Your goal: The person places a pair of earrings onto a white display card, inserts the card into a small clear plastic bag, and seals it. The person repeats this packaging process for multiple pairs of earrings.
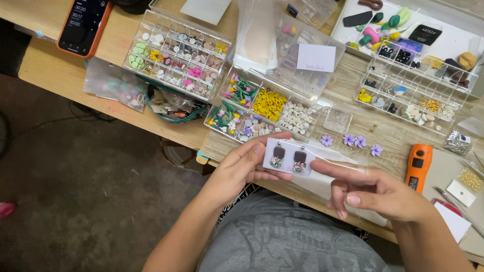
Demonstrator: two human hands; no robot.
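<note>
Left hand [242,168] pinching the left end of a white earring card [288,157], thumb on top, fingers beneath; right hand [375,194] loosely curled, index finger stretched along a clear plastic sleeve [330,174] beside the card. Card held over the near tabletop [353,128] edge, bearing two dark square earrings with floral drops. Best kept level and gripped by the edges, pads off the earrings. Behind: clear compartment boxes [176,55] of beads and yellow flowers, blank white card [316,57] on a lid, orange tool [418,166] right, orange-cased phone [83,25] at far left corner.
</note>
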